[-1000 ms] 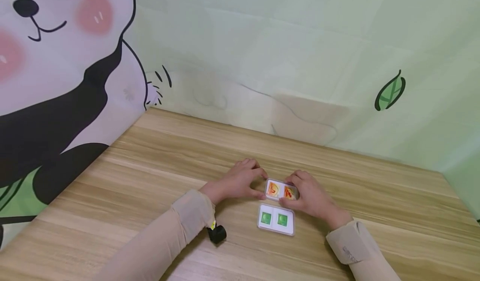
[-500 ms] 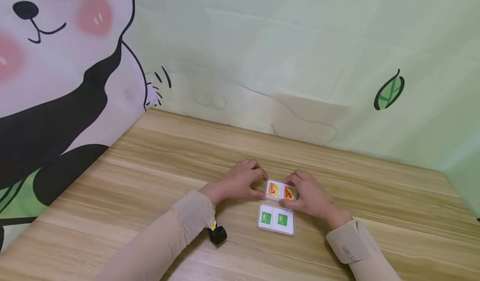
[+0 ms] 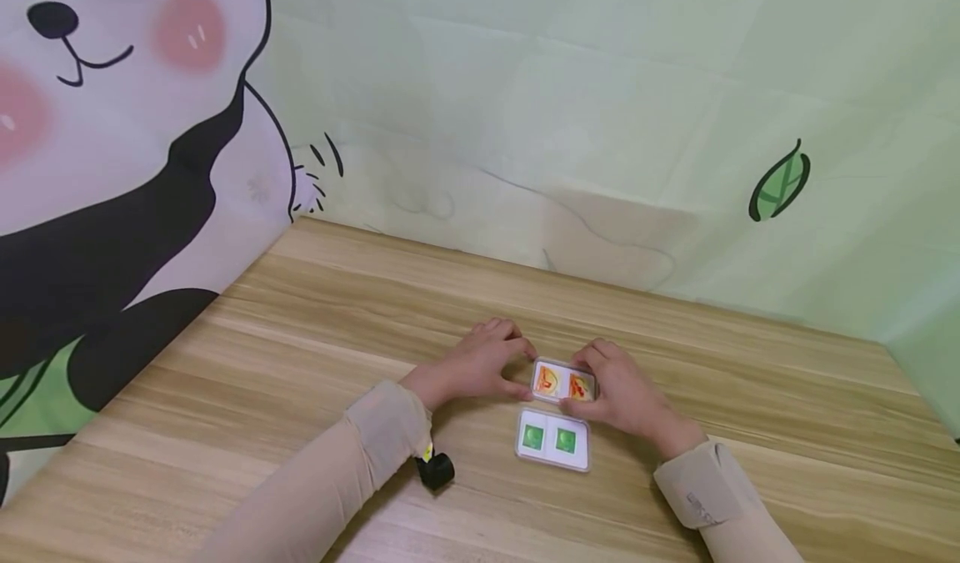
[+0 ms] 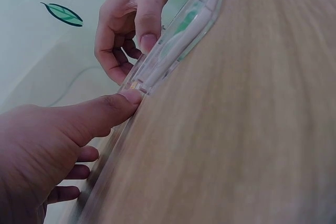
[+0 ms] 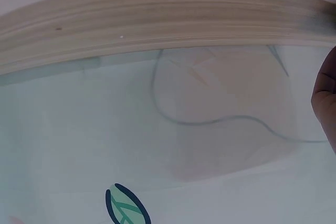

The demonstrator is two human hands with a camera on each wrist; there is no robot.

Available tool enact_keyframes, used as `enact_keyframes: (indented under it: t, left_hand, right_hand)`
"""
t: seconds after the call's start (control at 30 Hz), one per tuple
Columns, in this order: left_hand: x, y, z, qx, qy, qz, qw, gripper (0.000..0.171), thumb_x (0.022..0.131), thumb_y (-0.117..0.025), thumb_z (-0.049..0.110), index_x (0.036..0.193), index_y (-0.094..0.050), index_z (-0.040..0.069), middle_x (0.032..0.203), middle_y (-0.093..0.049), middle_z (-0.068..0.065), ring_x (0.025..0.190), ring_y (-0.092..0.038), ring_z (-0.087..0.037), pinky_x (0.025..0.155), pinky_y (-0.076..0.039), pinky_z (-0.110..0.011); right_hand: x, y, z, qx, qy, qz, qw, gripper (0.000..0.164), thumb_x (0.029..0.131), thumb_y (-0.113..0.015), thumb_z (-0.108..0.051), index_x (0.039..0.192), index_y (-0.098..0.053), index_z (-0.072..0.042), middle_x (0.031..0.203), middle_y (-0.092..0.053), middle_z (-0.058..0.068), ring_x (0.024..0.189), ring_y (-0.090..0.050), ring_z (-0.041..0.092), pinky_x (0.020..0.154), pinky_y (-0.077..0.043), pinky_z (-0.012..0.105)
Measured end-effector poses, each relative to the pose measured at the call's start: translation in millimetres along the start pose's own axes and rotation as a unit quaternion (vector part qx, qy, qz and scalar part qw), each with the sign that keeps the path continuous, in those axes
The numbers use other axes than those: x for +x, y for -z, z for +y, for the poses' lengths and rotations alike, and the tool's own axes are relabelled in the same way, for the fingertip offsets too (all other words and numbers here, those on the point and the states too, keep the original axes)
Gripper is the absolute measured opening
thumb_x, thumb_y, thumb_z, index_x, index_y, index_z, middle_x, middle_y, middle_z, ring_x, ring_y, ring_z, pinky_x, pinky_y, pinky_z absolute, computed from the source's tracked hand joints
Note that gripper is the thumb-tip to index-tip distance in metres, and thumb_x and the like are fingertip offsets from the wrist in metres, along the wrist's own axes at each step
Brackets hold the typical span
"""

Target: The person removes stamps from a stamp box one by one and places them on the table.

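A small clear plastic case (image 3: 562,381) with two orange pictures on white lies flat on the table. My left hand (image 3: 480,361) holds its left end, thumb at the near corner and index finger at the far one. At the opposite end, my right hand (image 3: 621,389) grips it with the thumb on the near edge and fingers along the far edge. Just nearer to me sits a similar case (image 3: 552,440) with two green pictures, untouched. The left wrist view shows my left thumb (image 4: 121,106) against the case edge. Only a sliver of the right hand (image 5: 325,100) appears in the right wrist view.
The wood-grain table (image 3: 360,296) runs back to a pale green wall cloth (image 3: 480,113) with a printed panda (image 3: 202,163) and leaf (image 3: 780,183). A black wrist device (image 3: 435,470) hangs beneath the left cuff.
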State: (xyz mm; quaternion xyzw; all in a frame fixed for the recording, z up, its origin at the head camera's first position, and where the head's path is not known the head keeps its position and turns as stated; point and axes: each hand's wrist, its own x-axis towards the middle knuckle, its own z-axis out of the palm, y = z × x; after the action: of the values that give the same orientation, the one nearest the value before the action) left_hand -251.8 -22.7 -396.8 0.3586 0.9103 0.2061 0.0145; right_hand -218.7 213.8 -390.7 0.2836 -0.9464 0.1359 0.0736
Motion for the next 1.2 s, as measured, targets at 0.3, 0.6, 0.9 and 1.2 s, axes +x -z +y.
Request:
enact_keyframes:
  t: [0.3, 0.6, 0.9, 1.2]
  left_hand:
    - [1.5, -1.6, -0.8, 0.002, -0.001, -0.002, 1.0000, 0.051, 0.079, -0.074, 0.046, 0.122, -0.062, 0.021, 0.119, -0.053, -0.001, 0.117, -0.045, -0.019, 0.106, -0.035, -0.040]
    - [0.7, 0.3, -0.3, 0.006, -0.001, -0.007, 1.0000, 0.050, 0.080, -0.074, 0.046, 0.122, -0.062, 0.021, 0.121, -0.053, -0.002, 0.118, -0.045, -0.019, 0.107, -0.035, -0.041]
    - [0.2, 0.0, -1.6, 0.001, -0.001, -0.006, 1.0000, 0.052, 0.080, -0.073, 0.047, 0.123, -0.061, 0.022, 0.123, -0.052, -0.002, 0.119, -0.044, -0.019, 0.108, -0.034, -0.040]
    - [1.2, -1.5, -1.4, 0.008, -0.002, -0.006, 1.0000, 0.053, 0.080, -0.073, 0.048, 0.124, -0.061, 0.022, 0.123, -0.053, -0.002, 0.118, -0.045, -0.019, 0.108, -0.035, -0.039]
  right_hand:
    - [-2, 3, 6, 0.010, 0.008, 0.009, 1.000, 0.053, 0.072, -0.076, -0.037, 0.107, -0.063, 0.000, 0.102, -0.060, 0.009, 0.095, -0.056, 0.021, 0.086, -0.050, 0.041]
    - [-4, 15, 11, 0.016, -0.013, 0.006, 1.000, 0.053, 0.073, -0.078, -0.033, 0.110, -0.062, 0.002, 0.105, -0.061, 0.012, 0.099, -0.058, 0.027, 0.090, -0.050, 0.046]
    - [-5, 22, 17, 0.013, -0.015, 0.002, 1.000, 0.056, 0.072, -0.079, -0.033, 0.112, -0.062, 0.004, 0.107, -0.061, 0.014, 0.100, -0.060, 0.029, 0.091, -0.050, 0.046]
    - [-8, 25, 20, 0.016, -0.025, -0.007, 1.000, 0.057, 0.072, -0.079, -0.034, 0.113, -0.062, 0.003, 0.108, -0.061, 0.013, 0.101, -0.060, 0.030, 0.092, -0.050, 0.048]
